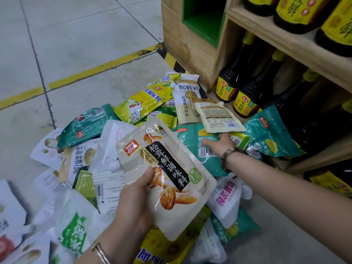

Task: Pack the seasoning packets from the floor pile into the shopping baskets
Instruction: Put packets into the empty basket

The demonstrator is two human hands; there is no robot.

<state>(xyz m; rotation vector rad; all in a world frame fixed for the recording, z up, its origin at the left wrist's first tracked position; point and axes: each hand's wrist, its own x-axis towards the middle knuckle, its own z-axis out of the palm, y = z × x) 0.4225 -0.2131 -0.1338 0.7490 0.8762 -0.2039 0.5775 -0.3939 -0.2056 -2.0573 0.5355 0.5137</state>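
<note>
Progress appears early: left hand grips one mushroom packet above pile; right hand, fingers straight, touches green packet; baskets not in view

Two hands: left hand, right hand. Two bracelets, one per wrist. At least four teal packets, one yellow chicken packet, one mushroom packet; other white packets overlap beyond counting. Three large bottles far right, at least three yellow-capped bottles beneath.

Dark bead bracelet, thin metal bangle
</note>
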